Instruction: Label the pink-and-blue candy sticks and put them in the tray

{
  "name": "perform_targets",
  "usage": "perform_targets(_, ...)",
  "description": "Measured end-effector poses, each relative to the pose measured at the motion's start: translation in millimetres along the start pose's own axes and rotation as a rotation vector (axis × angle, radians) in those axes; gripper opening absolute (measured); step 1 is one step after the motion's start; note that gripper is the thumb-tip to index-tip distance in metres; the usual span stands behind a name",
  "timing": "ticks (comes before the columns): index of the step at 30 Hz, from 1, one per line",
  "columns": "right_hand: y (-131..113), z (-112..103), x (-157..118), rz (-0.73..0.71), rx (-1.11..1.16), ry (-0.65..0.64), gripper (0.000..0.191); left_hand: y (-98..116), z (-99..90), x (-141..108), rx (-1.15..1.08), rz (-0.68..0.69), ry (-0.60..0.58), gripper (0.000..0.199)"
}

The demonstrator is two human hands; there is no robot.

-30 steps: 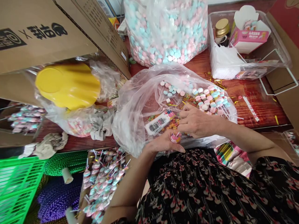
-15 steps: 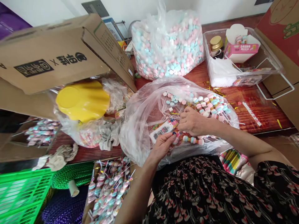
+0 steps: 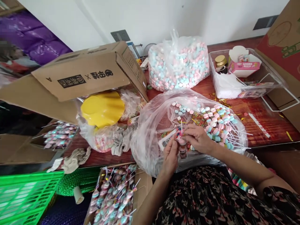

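Observation:
A marshmallow candy skewer [image 3: 182, 152] in a clear wrapper hangs from my fingers, its white stick pointing up. My left hand [image 3: 171, 153] pinches the wrapper from the left, by a colourful printed patch. From the right, my right hand [image 3: 197, 137] closes its fingertips on the wrapper's neck, beside the stick. Beneath both hands spreads a clear plastic bag [image 3: 146, 137]. On it lie a pile of unwrapped marshmallow skewers [image 3: 217, 120], loose marshmallows [image 3: 180, 110], ring-shaped gummies [image 3: 199, 120] and a white printed packet [image 3: 165, 140], partly hidden by my left hand.
Behind stands a big bag of marshmallows [image 3: 179, 67]. A clear bin [image 3: 269, 72] is at the back right. Cardboard boxes [image 3: 93, 72] and a yellow bowl [image 3: 103, 109] occupy the left. A box of wrapped skewers [image 3: 114, 197] and a green basket [image 3: 28, 193] sit below the table edge.
My view has shifted, so the table sits lower. The skewer has come upright between my hands, its stick now pointing up. My right hand has moved onto the wrapper's neck.

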State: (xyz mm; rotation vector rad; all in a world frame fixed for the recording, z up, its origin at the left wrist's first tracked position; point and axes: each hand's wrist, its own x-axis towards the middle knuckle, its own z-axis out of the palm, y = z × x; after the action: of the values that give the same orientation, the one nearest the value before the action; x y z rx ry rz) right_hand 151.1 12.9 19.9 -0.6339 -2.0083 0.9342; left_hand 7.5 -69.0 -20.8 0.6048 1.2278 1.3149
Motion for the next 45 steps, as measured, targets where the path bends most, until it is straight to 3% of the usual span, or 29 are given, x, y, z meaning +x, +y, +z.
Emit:
perform_targets(3, -3.0, 0.4, 4.2, -0.035, -0.005, 0.030, 0.016, -0.9, 1.8, -2.3, -0.088, 0.129, 0.000, 0.038)
perform_targets(6, -5.3, 10.7, 0.8, -0.025, 0.037, 0.095, 0.015, 0.6, 2.4, -2.2, -0.077, 0.114, -0.013, 0.035)
perform_targets(13, -0.7, 37.1, -8.6, 0.004, 0.116, 0.233, 0.014, 13.5, -7.6, -7.5, -0.189, -0.066, -0.187, 0.034)
perform_targets(16, 2.6, 42.2, -6.8, 0.034, 0.123, 0.225, 0.017, 20.6, -12.1, -7.1, -0.139, -0.113, -0.254, 0.036)
perform_targets(19, 4.0, 37.9, -6.4, 0.075, 0.069, 0.207, 0.017, 28.3, -14.8, -4.7, -0.051, -0.118, -0.297, 0.034)
perform_targets(21, 1.9, 26.5, -7.7, -0.022, -0.088, 0.210, 0.016, 32.9, -16.5, -3.9, -0.001, -0.135, -0.318, 0.032)
perform_targets(23, -2.5, 10.0, -9.5, -0.271, -0.350, 0.109, 0.025, 35.7, -18.8, -4.3, 0.046, -0.160, -0.353, 0.031)
perform_targets(26, -8.9, -12.5, -12.0, -0.619, -0.650, -0.205, 0.033, 35.4, -23.7, -5.6, 0.111, -0.230, -0.469, 0.031)
perform_targets(29, -8.2, -20.3, -16.4, -0.675, -0.704, -0.386, 0.027, 32.1, -28.7, -6.6, 0.117, -0.384, -0.621, 0.031)
perform_targets(32, -2.0, -15.4, -23.8, -0.597, -0.710, -0.475, 0.016, 29.6, -30.2, -7.8, 0.192, -0.463, -0.738, 0.038)
perform_targets(35, 2.2, -7.5, -27.3, -0.361, -0.727, -0.579, 0.007, 27.8, -24.6, -9.7, 0.521, -0.226, -0.678, 0.033)
perform_targets(37, 2.0, -4.2, -24.8, -0.157, -0.735, -0.658, 0.005, 25.4, -18.0, -9.6, 0.763, 0.054, -0.530, 0.025)
perform_targets(39, -0.2, -3.4, -20.2, -0.034, -0.749, -0.677, 0.009, 21.6, -12.8, -7.4, 0.866, 0.234, -0.388, 0.021)
perform_targets(41, -2.9, -4.5, -17.1, -0.071, -0.800, -0.571, 0.012, 17.9, -12.0, -3.5, 0.795, 0.182, -0.327, 0.024)
perform_targets(45, -4.0, -11.1, -18.6, -0.490, -0.826, -0.295, 0.024, 15.4, -22.8, 1.3, 0.337, -0.262, -0.444, 0.031)
